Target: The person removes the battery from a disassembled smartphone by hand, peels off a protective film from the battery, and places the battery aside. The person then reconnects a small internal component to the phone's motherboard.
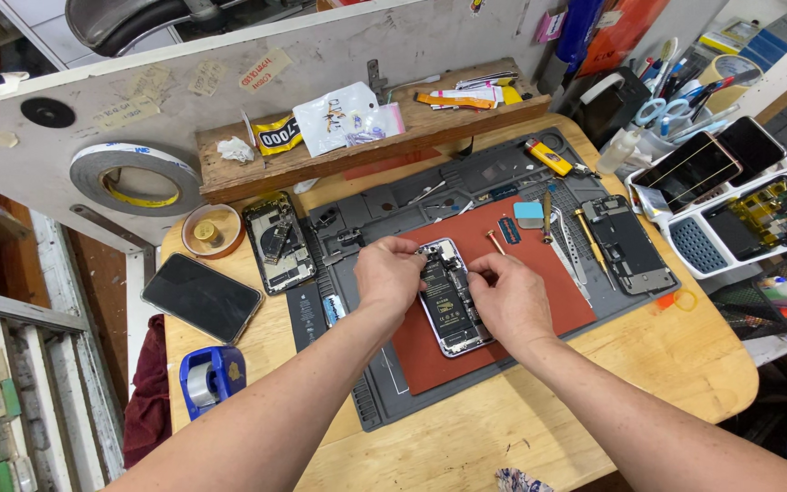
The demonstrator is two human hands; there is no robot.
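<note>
an opened smartphone (449, 296) lies face down on a red mat (503, 282) at the middle of the round wooden tabletop (685, 355), its back cover already off and its battery and boards bare. the person's left hand (389, 276) steadies the phone's upper left edge, fingers bent against the frame; the right hand (507, 299) pinches something small at the phone's right side, too small to make out. the inner parts look mostly in place, so the work seems at a middle stage. a grey work mat (357, 383) lies beneath. another stripped phone (277, 241) lies to the left, a third chassis (628, 244) to the right, and a dark intact phone (200, 296) and a blue tape dispenser (211, 378) near the left edge.
</note>
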